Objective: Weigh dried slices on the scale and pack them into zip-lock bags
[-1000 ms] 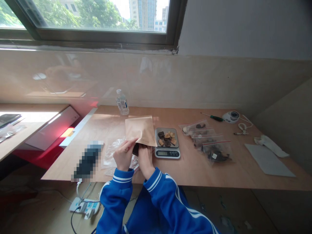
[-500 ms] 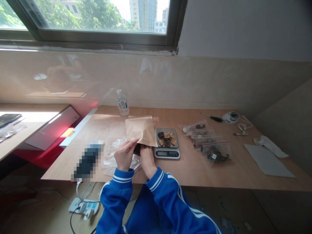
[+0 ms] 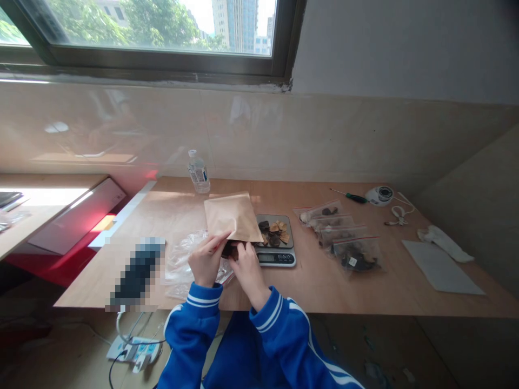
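Observation:
A brown kraft paper bag [image 3: 229,213] lies with its mouth toward me, and a dark opening shows between my hands. My left hand [image 3: 204,263] pinches the left side of the bag's mouth. At the right side of the mouth, the fingers of my right hand [image 3: 248,270] are bent closed on the bag's edge; its fingertips are partly hidden. Just right of the bag stands a digital kitchen scale [image 3: 279,259], bearing dark and tan dried slices [image 3: 277,232]. The bag's right corner overlaps the scale. Crumpled clear plastic bags [image 3: 180,265] lie beside and under my left hand.
Several zip bags [image 3: 352,256] with dark and pale contents overlap right of the scale. Behind stand a water bottle [image 3: 199,173], a screwdriver [image 3: 352,198] and a dome camera [image 3: 380,195]. White paper [image 3: 441,267] and a cloth [image 3: 446,243] lie far right; a power strip [image 3: 133,348] is below left.
My right hand has drawn back from the bag's mouth, and its bent fingers now show at the edge. My left hand keeps its pinch. The view has shifted slightly.

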{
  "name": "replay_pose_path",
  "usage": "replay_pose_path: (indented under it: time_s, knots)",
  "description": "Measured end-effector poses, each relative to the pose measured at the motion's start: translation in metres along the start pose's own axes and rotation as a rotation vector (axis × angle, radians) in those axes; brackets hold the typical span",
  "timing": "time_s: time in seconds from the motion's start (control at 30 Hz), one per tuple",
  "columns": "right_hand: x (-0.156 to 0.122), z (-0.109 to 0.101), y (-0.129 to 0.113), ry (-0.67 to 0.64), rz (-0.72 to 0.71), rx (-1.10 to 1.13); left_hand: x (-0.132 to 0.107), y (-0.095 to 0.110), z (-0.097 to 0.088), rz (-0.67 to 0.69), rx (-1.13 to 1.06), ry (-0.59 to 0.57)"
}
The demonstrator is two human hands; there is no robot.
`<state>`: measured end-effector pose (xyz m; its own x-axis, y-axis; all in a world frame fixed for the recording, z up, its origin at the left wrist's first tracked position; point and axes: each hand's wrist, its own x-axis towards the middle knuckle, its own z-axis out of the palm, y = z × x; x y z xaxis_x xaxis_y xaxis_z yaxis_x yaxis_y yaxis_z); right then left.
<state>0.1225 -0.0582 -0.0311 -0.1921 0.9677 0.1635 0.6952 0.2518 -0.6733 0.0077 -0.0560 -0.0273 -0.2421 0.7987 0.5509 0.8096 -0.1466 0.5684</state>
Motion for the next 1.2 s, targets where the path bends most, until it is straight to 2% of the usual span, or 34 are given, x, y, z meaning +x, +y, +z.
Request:
replay_pose_path:
  time_s: [0.13,0.2,0.27,0.4,0.5,0.57,0.7,0.8,0.9,1.0,1.1,1.13,1.2]
  knots:
    - [-0.023,-0.032,0.011,0.026,-0.071,0.379,0.003,-0.009,-0.002,-0.033,0.004,0.025]
    - [-0.030,-0.051,0.028,0.053,-0.039,0.499,0.005,-0.017,-0.004,-0.044,-0.007,0.039]
    - [-0.028,-0.069,0.053,0.135,0.042,0.547,0.005,-0.024,-0.005,-0.056,-0.020,0.057]
    - [0.009,-0.094,0.109,0.310,0.089,0.436,0.004,-0.031,-0.006,-0.073,-0.017,0.114]
    - [0.054,-0.097,0.136,0.318,0.064,0.311,0.003,-0.031,-0.005,-0.058,-0.017,0.135]
    - [0.081,-0.092,0.141,0.297,0.060,0.210,0.002,-0.029,-0.004,-0.046,-0.022,0.135]
    - [0.108,-0.078,0.131,0.190,0.011,-0.061,0.003,-0.027,-0.004,-0.034,-0.025,0.122]
    - [0.107,-0.075,0.121,0.088,-0.049,-0.201,0.004,-0.027,-0.003,-0.037,-0.019,0.123]
    - [0.095,-0.081,0.116,0.077,-0.102,-0.269,0.005,-0.028,-0.003,-0.036,-0.008,0.134]
    - [0.075,-0.094,0.107,0.186,-0.132,-0.160,0.006,-0.027,-0.003,-0.031,-0.007,0.141]
    - [0.045,-0.102,0.083,0.259,-0.156,0.088,0.007,-0.025,-0.003,-0.030,-0.008,0.139]
    - [0.034,-0.101,0.071,0.224,-0.168,0.190,0.008,-0.024,-0.002,-0.033,-0.008,0.136]
    - [0.014,-0.091,0.046,0.036,-0.218,0.385,0.009,-0.020,-0.001,-0.040,-0.011,0.124]
